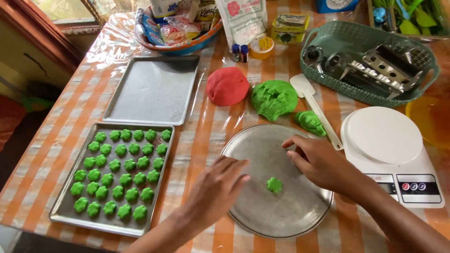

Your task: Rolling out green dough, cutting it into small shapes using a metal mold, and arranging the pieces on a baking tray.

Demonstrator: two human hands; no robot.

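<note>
Head view, green dough piece [274, 184] on round tray [243, 206], between left hand [216, 187] and right hand [318, 161], each grip spread, empty.

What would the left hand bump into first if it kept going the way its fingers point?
Probably the small green dough piece on the round metal tray. The left hand points right across the tray's rim toward it, though its height above the tray is unclear.

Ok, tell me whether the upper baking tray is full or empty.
Empty: the upper baking tray shows only bare metal, while the lower tray holds rows of green dough pieces.
</note>
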